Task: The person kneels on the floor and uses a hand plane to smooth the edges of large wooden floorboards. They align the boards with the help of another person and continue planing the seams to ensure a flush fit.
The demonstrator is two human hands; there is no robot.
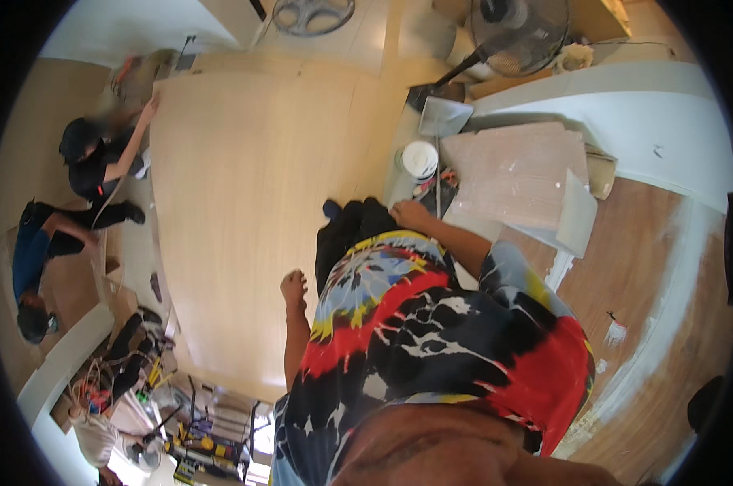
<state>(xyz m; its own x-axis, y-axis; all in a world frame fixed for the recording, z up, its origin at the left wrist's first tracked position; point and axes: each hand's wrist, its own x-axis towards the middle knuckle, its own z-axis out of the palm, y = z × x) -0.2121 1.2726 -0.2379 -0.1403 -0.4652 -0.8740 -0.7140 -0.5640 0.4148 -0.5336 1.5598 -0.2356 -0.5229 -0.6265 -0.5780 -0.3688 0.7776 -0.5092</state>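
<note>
Your left hand [294,286] hangs beside your hip, fingers loosely curled and holding nothing; it is seen against the large pale wood panel [245,211] that lies flat below and to your left, but whether it touches the panel cannot be told. Your right hand [411,215] sits at the front of your dark trousers [350,235], fingers bent, nothing visible in its hold; how far it is closed cannot be told. You wear a tie-dye shirt [431,324] in red, black, yellow and pale blue; it fills the lower middle of the view.

Just beyond the right hand: a white bucket [419,159]; beside it a stack of pale boards [516,174] with a smaller white offcut [577,215] leaning at its edge. A standing fan [519,32] is at the top. At the panel's far left edge a person in black [99,158] reaches one arm to its corner; a second person in blue [34,259] crouches nearby.
</note>
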